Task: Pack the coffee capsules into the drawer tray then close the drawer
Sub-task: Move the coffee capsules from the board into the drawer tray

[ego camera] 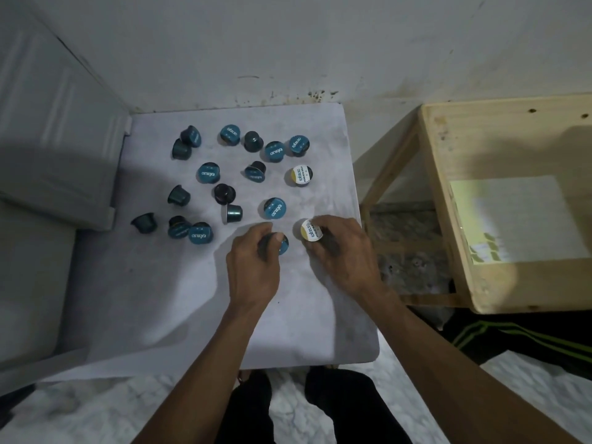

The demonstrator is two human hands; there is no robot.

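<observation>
Several coffee capsules lie scattered on a small white table; most have blue lids, some are tipped on their sides. My left hand is closed over a blue-lidded capsule near the table's middle. My right hand pinches a white-and-yellow-lidded capsule just to its right. A second white-and-yellow capsule stands further back. Another blue capsule sits just beyond my hands. To the right, a wooden drawer tray stands open, with a pale sheet lining its bottom.
A white wall runs behind the table. A white cabinet or appliance stands against the table's left side. Between table and drawer is a gap with a wooden frame leg. My legs and a dark garment with green stripes are below.
</observation>
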